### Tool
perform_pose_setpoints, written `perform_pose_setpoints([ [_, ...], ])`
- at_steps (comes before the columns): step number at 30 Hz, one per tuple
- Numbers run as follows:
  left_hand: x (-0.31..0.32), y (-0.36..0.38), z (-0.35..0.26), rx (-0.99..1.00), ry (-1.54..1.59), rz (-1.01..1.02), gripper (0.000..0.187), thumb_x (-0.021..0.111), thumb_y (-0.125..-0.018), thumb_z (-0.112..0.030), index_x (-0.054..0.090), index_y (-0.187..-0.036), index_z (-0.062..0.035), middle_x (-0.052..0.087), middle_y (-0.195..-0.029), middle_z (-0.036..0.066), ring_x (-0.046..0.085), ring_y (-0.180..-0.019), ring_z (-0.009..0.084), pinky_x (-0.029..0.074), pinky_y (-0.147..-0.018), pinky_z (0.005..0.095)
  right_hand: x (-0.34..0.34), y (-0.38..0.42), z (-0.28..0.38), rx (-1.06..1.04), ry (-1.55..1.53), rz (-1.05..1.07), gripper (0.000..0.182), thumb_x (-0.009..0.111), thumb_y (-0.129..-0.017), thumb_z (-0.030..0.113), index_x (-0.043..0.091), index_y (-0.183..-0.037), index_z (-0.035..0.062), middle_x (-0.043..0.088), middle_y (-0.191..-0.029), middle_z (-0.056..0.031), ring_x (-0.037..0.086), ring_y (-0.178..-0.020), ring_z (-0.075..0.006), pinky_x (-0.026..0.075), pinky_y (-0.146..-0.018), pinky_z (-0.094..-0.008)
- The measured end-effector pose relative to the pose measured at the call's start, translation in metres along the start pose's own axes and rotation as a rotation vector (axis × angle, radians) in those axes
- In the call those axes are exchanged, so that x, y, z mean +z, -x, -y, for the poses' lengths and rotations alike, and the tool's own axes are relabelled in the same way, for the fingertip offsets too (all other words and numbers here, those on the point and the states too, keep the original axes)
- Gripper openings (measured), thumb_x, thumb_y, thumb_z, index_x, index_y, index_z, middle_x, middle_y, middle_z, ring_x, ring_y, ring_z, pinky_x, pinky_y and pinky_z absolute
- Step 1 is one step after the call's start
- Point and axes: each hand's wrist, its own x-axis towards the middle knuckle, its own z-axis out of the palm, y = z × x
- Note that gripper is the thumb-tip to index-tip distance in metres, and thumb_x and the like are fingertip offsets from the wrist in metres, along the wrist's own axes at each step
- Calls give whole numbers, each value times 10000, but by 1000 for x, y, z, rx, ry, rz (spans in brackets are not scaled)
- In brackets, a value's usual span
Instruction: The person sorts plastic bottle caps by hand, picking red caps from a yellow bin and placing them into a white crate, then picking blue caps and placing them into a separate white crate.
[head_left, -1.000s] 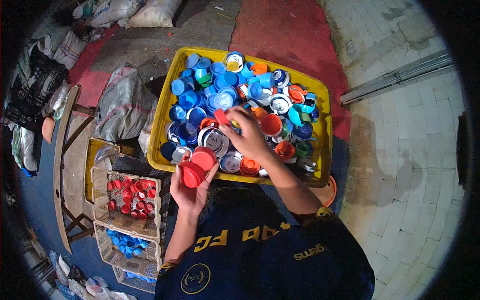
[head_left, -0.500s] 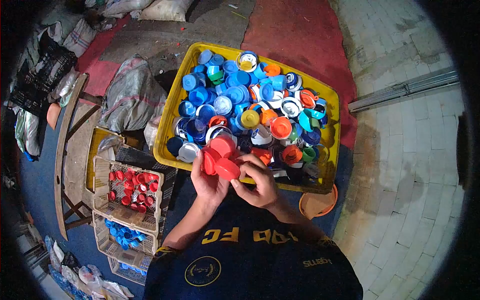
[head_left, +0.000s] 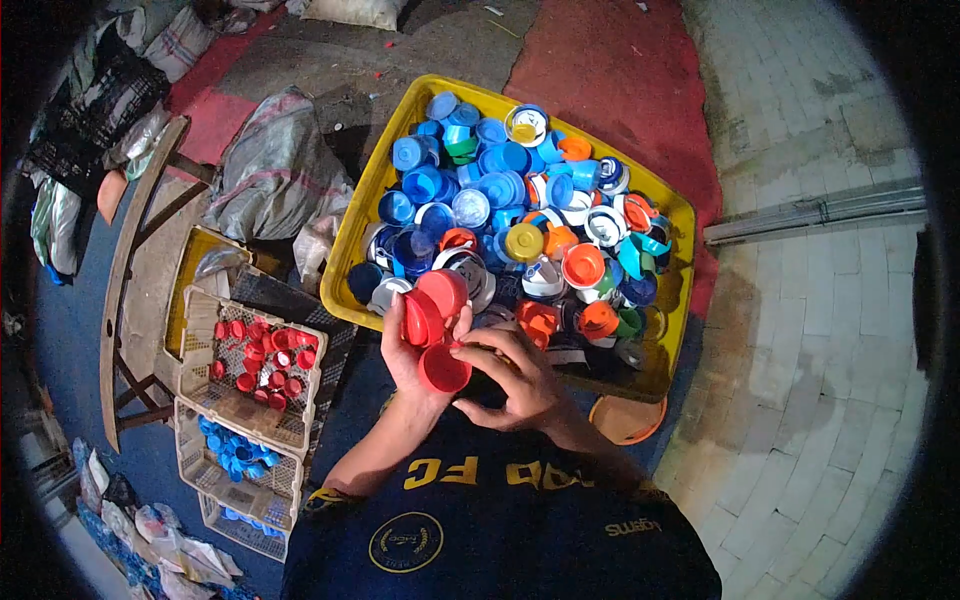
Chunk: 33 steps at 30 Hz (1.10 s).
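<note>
My left hand (head_left: 404, 362) is curled around several red plastic caps, among them an upper cap (head_left: 441, 292) and one tilted beside it (head_left: 421, 321). A lower red cap (head_left: 444, 369) shows its hollow inside. My right hand (head_left: 517, 378) has its fingers at the right rim of this lower cap, with the thumb below. Both hands are over the near edge of a yellow tray (head_left: 352, 240), which is heaped with mixed caps (head_left: 505, 190) in blue, white, orange and green.
At left, a crate of red caps (head_left: 262, 365) stands by a crate of blue caps (head_left: 235, 450), with another crate (head_left: 245, 520) below. A wooden bench (head_left: 118, 300) and a woven sack (head_left: 270, 170) lie beyond. An orange bowl (head_left: 628, 418) is beside the tray's near right corner.
The lower red cap has turned so its hollow side shows and has moved down and left toward my left palm. My right fingers have followed it. The view has shifted slightly.
</note>
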Motion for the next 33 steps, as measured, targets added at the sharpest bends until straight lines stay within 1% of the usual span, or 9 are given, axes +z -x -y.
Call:
perform_pose_setpoints([
  [5, 10, 4, -5, 63, -16, -137, 499, 661, -945, -444, 592, -1254, -58, 662, -1245, 155, 660, -1124, 311, 569, -969, 473, -13, -3, -16, 3, -176, -68, 570, 812, -777, 228, 623, -1277, 30, 577, -1243, -155, 582, -1122, -313, 456, -978, -433],
  [10, 8, 5, -14, 26, 84, -168, 446, 688, -934, -416, 607, -1223, -86, 658, -1250, 141, 639, -1156, 303, 548, -993, 479, -26, -62, -63, 294, -8, -189, 195, 670, -910, 133, 661, -1065, 15, 632, -1138, -133, 620, -1067, -309, 467, -971, -415],
  [14, 15, 6, -17, 39, 76, -206, 429, 693, -932, -414, 611, -1202, -90, 657, -1243, 132, 633, -1153, 300, 545, -994, 480, -20, -120, -141, 163, 329, -128, 293, 696, -891, 202, 654, -1125, 31, 611, -1191, -144, 576, -1135, -362, 463, -1002, -421],
  [22, 5, 8, -29, -22, 58, -167, 469, 667, -941, -447, 609, -1252, -100, 655, -1248, 131, 635, -1145, 302, 545, -989, 483, 10, -210, -235, 464, 461, 242, 853, 806, -734, 450, 475, -1500, 271, 129, -1686, -128, 145, -1525, -465, 199, -1125, -759],
  [26, -2, 13, -34, -56, 63, -113, 463, 646, -951, -460, 610, -1261, -118, 656, -1249, 130, 639, -1141, 301, 560, -961, 493, 2, -206, -234, 390, 548, 384, 664, 813, -701, 444, 600, -1293, 232, 197, -1642, -142, 277, -1454, -518, 244, -1100, -762],
  [27, 1, 13, -33, -39, 52, -143, 461, 633, -955, -467, 607, -1265, -126, 660, -1239, 126, 647, -1115, 301, 571, -938, 497, 1, -200, -228, 366, 535, 362, 515, 803, -714, 423, 633, -1145, 199, 411, -1496, -120, 419, -1365, -453, 282, -1085, -736],
  [30, 5, 13, -31, -41, 17, -171, 465, 635, -954, -465, 600, -1270, -126, 664, -1222, 123, 655, -1068, 295, 575, -935, 493, -10, -182, -210, 196, 586, 464, 403, 784, -749, 401, 662, -1079, 205, 562, -1280, -92, 488, -1267, -377, 328, -1059, -686],
  [31, 7, 12, -32, -37, 14, -172, 468, 653, -944, -461, 609, -1247, -107, 671, -1201, 128, 665, -1052, 293, 590, -908, 477, -12, -167, -202, 25, 644, 317, 259, 731, -835, 365, 703, -1010, 177, 612, -1189, -70, 508, -1162, -291, 350, -1018, -528],
  [33, 11, 10, -32, -30, 7, -177, 477, 689, -926, -455, 628, -1200, -69, 685, -1159, 139, 684, -1021, 289, 619, -854, 443, -16, -150, -186, 50, 663, 260, 235, 704, -856, 358, 718, -998, 171, 607, -1150, -78, 500, -1172, -309, 344, -1011, -566],
])
